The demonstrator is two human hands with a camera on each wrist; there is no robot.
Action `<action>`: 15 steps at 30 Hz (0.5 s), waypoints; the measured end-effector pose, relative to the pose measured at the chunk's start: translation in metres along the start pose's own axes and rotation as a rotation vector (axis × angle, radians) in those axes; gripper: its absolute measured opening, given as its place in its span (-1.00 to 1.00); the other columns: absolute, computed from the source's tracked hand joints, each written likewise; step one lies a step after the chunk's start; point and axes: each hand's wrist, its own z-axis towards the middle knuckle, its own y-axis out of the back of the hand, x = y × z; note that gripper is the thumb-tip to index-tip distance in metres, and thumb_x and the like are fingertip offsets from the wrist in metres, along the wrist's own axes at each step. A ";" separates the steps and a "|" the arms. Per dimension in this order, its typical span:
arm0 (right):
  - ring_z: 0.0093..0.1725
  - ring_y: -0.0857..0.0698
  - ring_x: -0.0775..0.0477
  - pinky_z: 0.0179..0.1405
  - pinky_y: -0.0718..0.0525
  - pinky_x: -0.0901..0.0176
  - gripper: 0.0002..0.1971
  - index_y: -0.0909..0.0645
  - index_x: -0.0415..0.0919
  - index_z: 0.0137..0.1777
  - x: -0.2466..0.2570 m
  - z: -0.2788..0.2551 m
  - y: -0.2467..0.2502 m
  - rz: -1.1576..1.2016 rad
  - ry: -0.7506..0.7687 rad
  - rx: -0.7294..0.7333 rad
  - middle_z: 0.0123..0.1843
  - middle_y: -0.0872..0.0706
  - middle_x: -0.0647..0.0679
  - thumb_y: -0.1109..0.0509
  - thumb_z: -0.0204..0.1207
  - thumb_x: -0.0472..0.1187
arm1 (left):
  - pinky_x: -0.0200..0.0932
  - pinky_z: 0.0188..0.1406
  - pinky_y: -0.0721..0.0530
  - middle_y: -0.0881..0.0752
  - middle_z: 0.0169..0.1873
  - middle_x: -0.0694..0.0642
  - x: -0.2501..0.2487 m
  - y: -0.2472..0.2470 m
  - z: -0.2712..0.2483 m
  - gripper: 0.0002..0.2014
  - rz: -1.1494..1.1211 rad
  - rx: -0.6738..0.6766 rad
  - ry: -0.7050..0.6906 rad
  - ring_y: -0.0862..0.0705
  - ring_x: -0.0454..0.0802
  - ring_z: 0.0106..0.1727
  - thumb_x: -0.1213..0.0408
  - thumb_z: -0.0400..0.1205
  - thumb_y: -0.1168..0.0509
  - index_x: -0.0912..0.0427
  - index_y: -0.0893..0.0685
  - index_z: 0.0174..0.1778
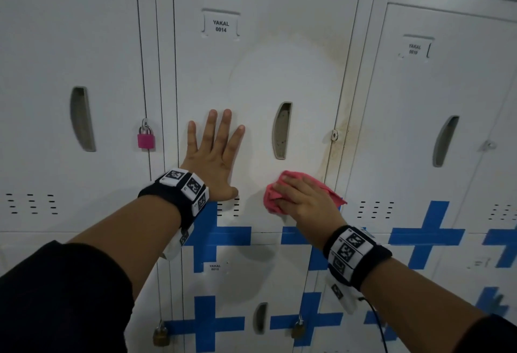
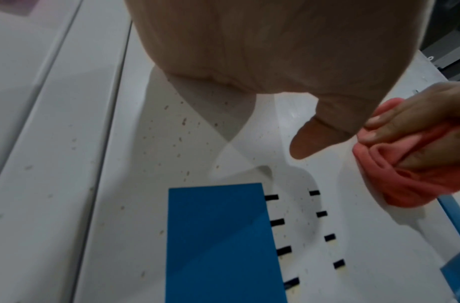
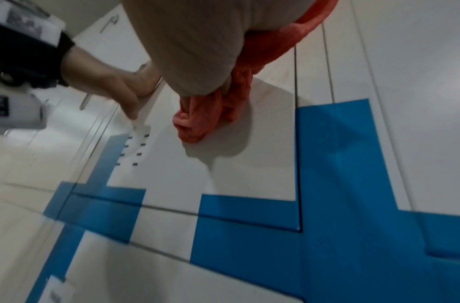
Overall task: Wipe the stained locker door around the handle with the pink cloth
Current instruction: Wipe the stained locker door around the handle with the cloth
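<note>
The white locker door (image 1: 257, 78) labelled YAKAL 0014 has a recessed handle (image 1: 282, 131) right of its middle. A brownish stain ring (image 1: 333, 72) arcs above and to the right of the handle. My left hand (image 1: 214, 154) lies flat on the door left of the handle, fingers spread. My right hand (image 1: 303, 198) presses the bunched pink cloth (image 1: 272, 198) against the door below the handle, fingers curled over it. The cloth (image 2: 410, 174) shows at the right of the left wrist view, and the cloth (image 3: 210, 114) sits under my palm in the right wrist view.
Neighbouring lockers stand on both sides; a pink padlock (image 1: 145, 138) hangs on the left one. Blue tape crosses (image 1: 428, 235) mark the lower doors. Vent slots (image 2: 301, 223) sit under my left hand. Brass padlocks (image 1: 161, 337) hang on the bottom row.
</note>
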 end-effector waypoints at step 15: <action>0.66 -0.18 -0.14 0.60 -0.23 -0.16 -0.33 -0.43 -0.18 0.56 -0.027 0.023 0.008 0.240 -0.537 -0.449 0.63 -0.28 -0.02 -0.32 0.46 -0.60 | 0.53 0.51 0.36 0.42 0.64 0.28 0.000 -0.001 -0.001 0.40 0.006 0.002 0.011 0.45 0.35 0.63 -0.30 0.13 -0.41 0.09 0.42 0.64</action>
